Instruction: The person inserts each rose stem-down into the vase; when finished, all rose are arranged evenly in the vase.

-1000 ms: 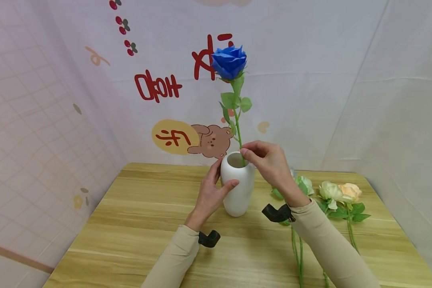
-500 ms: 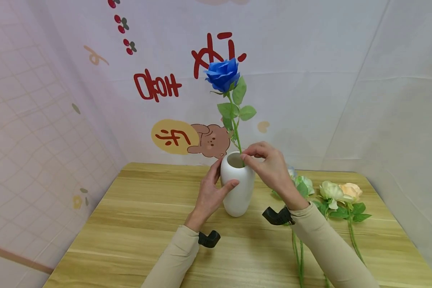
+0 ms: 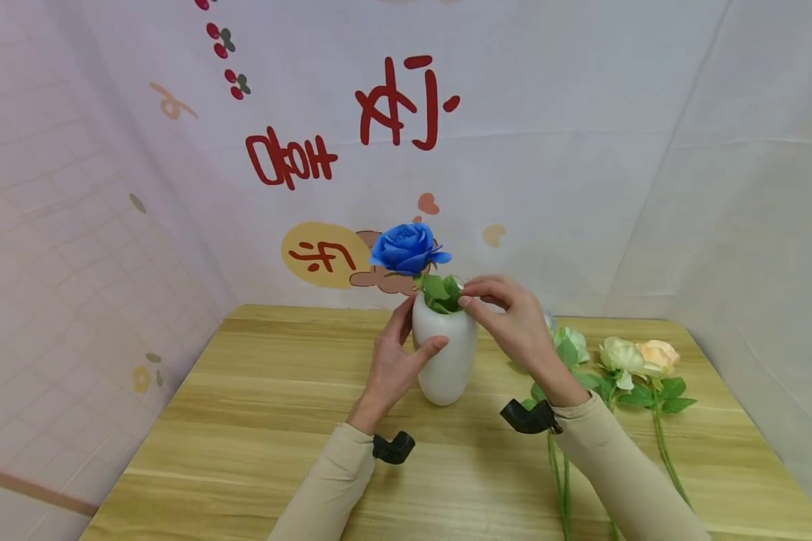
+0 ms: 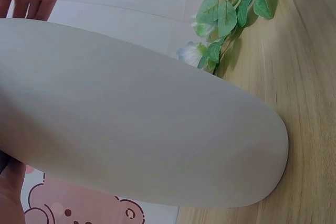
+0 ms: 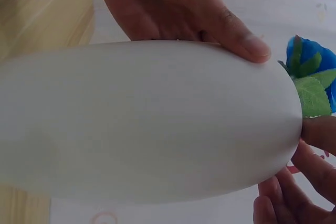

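Note:
A white vase point(image 3: 444, 361) stands upright on the wooden table, and my left hand point(image 3: 395, 361) grips its side, thumb across the front. In the right wrist view that left hand point(image 5: 184, 9) lies along the vase's upper side. A blue rose point(image 3: 409, 249) rises just above the mouth, its bloom leaning left and its green leaves point(image 3: 441, 291) bunched at the opening. The lower stem is hidden inside. My right hand point(image 3: 514, 315) is at the rim's right side, fingertips right beside the leaves. In the right wrist view its thumb and fingers point(image 5: 319, 174) stand apart there.
Right of the vase lie several artificial flowers, among them a cream rose point(image 3: 622, 357), a peach rose point(image 3: 659, 355) and a pale green bloom point(image 3: 574, 344), stems toward me. A printed white cloth point(image 3: 548, 188) hangs behind the table point(image 3: 277, 376).
The blue rose has come down far into the vase, its leaves now at the mouth. My right hand has stayed near the rim and its fingers have loosened; the left hand still holds the vase.

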{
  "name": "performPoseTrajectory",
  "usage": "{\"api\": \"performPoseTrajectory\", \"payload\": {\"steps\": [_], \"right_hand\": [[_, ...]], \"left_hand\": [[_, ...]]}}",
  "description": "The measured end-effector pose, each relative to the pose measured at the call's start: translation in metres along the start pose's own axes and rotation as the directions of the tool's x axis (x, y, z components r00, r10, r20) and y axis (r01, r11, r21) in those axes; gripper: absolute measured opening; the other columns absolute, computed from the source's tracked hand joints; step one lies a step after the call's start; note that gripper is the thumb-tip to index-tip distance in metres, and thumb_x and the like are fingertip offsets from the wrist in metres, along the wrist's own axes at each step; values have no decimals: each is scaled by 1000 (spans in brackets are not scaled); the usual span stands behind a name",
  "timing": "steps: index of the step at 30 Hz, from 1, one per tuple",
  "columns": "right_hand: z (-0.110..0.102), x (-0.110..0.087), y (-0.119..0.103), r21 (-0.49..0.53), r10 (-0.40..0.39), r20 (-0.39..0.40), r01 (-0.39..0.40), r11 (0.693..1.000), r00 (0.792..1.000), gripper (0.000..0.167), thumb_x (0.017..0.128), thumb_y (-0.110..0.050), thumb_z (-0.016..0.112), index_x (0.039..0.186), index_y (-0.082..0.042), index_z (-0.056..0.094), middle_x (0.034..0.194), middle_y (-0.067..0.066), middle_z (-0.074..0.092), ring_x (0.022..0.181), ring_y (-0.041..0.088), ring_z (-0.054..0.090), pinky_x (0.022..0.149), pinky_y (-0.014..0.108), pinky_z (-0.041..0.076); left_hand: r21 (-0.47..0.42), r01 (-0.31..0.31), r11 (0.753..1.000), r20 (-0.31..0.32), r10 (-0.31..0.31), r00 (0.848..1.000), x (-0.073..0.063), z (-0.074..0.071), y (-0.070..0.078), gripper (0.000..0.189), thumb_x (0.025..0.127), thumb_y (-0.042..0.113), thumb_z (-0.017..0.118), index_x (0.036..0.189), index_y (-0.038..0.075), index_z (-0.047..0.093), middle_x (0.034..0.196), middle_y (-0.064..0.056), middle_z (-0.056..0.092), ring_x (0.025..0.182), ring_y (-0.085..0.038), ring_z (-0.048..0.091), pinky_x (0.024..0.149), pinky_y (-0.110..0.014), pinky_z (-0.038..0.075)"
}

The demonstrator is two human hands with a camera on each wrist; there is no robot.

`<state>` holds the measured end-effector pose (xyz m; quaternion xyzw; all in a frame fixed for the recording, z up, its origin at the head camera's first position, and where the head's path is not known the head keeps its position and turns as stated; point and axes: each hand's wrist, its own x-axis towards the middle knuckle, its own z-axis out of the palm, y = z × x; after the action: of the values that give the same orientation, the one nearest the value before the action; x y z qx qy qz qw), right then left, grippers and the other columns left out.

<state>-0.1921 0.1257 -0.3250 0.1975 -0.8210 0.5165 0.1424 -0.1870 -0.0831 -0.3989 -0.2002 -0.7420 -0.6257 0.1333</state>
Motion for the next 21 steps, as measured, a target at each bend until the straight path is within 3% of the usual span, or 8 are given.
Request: {"api": "performPoseTrajectory", "payload": {"steps": [5,11,21], "right_hand": [[-6,-10,5,61,10,7,-10,998,1000,24,101,-23,71,121,-11,76,127,4,68,116,19,65,104,40,52],[-18,-25,15,43,66,19,-67,997,998,27,102,-26,69,123,-9,74,118,5,73,105,15,69,93,25,55],[-49,-60,43,-60,203,46,-200,978,978,32,103,-34,67,126,-12,73,118,6,73,105,13,70,85,23,57]], "left_hand": [[6,13,1000,2,-13,1000,1,-1,0,84,93,44,78,159,11,38,159,-9,45,144,-25,46,117,-47,39],[19,22,1000,3,-22,1000,4,-2,2,87,92,43,80,160,11,38,157,-9,48,142,-24,49,117,-46,40],[5,27,1000,4,-27,1000,11,1,7,88,89,39,84,160,13,39,150,-9,54,136,-23,55,113,-49,45]]}}
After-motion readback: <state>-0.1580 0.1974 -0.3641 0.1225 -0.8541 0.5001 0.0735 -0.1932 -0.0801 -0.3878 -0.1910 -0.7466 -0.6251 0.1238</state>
